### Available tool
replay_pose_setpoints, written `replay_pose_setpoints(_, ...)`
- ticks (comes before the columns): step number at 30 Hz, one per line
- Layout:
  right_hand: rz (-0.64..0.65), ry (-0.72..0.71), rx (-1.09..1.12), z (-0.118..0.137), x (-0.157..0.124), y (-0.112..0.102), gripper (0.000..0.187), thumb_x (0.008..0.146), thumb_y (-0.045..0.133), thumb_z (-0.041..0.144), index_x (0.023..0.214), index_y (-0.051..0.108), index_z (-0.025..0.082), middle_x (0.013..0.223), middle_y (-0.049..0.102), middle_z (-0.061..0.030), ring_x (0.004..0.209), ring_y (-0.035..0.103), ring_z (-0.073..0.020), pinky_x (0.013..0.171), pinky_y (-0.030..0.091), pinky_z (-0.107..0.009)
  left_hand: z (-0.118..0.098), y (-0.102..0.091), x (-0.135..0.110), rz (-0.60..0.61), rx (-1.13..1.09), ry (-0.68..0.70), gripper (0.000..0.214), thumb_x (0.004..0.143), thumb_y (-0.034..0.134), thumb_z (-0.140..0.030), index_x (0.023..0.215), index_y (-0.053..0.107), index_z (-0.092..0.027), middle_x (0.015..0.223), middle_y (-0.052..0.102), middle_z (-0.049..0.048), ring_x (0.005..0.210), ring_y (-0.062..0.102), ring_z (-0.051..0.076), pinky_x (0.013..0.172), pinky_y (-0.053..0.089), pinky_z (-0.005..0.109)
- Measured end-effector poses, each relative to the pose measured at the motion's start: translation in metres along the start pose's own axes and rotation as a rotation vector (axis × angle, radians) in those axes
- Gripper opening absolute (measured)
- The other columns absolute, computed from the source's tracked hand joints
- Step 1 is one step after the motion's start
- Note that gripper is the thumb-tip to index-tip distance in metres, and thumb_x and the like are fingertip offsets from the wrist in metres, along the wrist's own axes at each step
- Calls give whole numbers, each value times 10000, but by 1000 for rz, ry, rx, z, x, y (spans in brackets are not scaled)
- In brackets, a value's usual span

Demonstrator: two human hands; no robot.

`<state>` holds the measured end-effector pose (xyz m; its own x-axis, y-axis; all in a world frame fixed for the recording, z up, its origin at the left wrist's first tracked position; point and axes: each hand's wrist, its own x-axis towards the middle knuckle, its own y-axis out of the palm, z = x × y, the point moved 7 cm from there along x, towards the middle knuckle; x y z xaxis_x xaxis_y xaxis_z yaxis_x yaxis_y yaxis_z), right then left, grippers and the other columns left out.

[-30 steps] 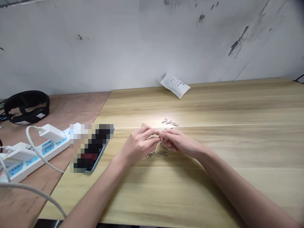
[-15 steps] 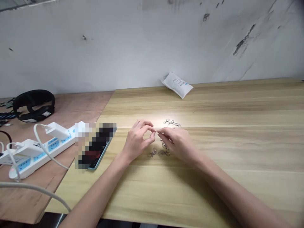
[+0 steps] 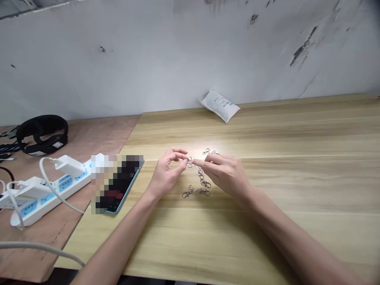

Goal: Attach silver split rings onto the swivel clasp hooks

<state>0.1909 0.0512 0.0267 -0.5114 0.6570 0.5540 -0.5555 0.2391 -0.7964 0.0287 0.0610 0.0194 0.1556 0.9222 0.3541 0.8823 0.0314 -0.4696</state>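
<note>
My left hand [image 3: 168,174] pinches a small metal ring [image 3: 190,161] between thumb and forefinger, just above the light wooden table [image 3: 267,178]. My right hand [image 3: 228,174] meets it from the right, fingertips pinched on the same ring. A short chain of silver clasps [image 3: 203,178] hangs down from the ring onto the table. Two loose clasps [image 3: 196,192] lie just in front of my hands, and a few more clasps [image 3: 209,152] lie behind them.
A phone [image 3: 118,186] lies at the table's left edge. Left of it, on a reddish board, sit a white power strip [image 3: 44,186] with chargers and cables and a black headband [image 3: 40,132]. A white packet [image 3: 219,105] rests against the wall.
My hands have lifted slightly and drawn a little apart, so the ring and the hanging chain of clasps show between them. The view has shifted a bit.
</note>
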Motion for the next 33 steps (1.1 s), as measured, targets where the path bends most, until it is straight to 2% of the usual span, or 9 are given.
replay_pose_setpoints(2, -9, 41, 27, -3, 0, -1, 324, 954, 440, 189, 1104, 710, 287, 813, 652, -27, 576, 448, -99, 528, 280, -239, 3, -1, 1, 4, -31, -20, 105, 887, 611, -274, 869, 675, -192, 1093, 634, 61, 1061, 605, 188, 894, 495, 338)
replay_pose_setpoints(5, 15, 91, 210, -3, 1, 1, 297, 933, 504, 249, 1193, 645, 233, 933, 648, -51, 556, 442, -90, 539, 324, -238, -3, 0, -1, 15, 20, 43, 91, 894, 601, -252, 871, 662, -189, 1098, 620, 64, 1081, 595, 189, 941, 479, 351)
replay_pose_setpoints(7, 67, 103, 335, -2, 1, 5, 282, 925, 536, 277, 1179, 630, 200, 901, 636, -47, 562, 454, -92, 571, 358, -239, -10, 3, -3, 43, 89, 112, 81, 906, 581, -232, 882, 647, -192, 1101, 606, 63, 1096, 582, 188, 975, 464, 362)
replay_pose_setpoints(9, 103, 103, 378, -2, 2, 9, 196, 942, 513, 266, 1044, 660, 185, 817, 625, -31, 582, 470, -99, 590, 361, -240, -16, 8, -5, 74, 151, 172, 80, 923, 555, -221, 907, 630, -195, 1108, 596, 66, 1119, 564, 194, 995, 455, 375)
replay_pose_setpoints(12, 94, 105, 333, -7, 1, 12, 171, 944, 495, 230, 887, 649, 185, 763, 620, -14, 585, 473, -97, 576, 335, -234, -17, 13, -6, 103, 203, 204, 82, 944, 517, -215, 949, 598, -198, 1134, 579, 77, 1147, 543, 205, 1010, 444, 395)
replay_pose_setpoints(17, 51, 76, 159, -12, 0, 11, 41, 872, 578, 201, 859, 610, 179, 806, 650, -1, 564, 477, -85, 519, 279, -231, -13, 16, -6, 150, 197, 182, 88, 968, 469, -216, 975, 554, -196, 1179, 548, 87, 1189, 510, 204, 1037, 410, 384)
replay_pose_setpoints(24, -106, -48, -49, -3, 1, -11, 200, 965, 493, 217, 851, 655, 193, 753, 682, 10, 585, 531, -84, 500, 257, -244, -8, 24, -8, 259, 101, 87, 121, 977, 444, -247, 956, 555, -203, 1213, 537, 81, 1210, 497, 203, 1053, 400, 382)
replay_pose_setpoints(30, -59, -212, -94, 25, -1, -6, 307, 920, 395, 37, 934, 659, 195, 725, 663, 4, 592, 512, -89, 501, 251, -248, -9, 24, -7, 321, 17, 42, 170, 983, 419, -261, 926, 566, -198, 1171, 559, 86, 1169, 526, 200, 1046, 407, 380)
replay_pose_setpoints(33, -41, -249, -80, 31, -1, -2, 329, 872, 381, -5, 858, 648, 187, 714, 652, 5, 578, 500, -85, 479, 216, -251, -10, 23, -8, 313, 68, 72, 159, 981, 417, -252, 936, 560, -198, 1158, 565, 85, 1144, 535, 200, 1032, 415, 382)
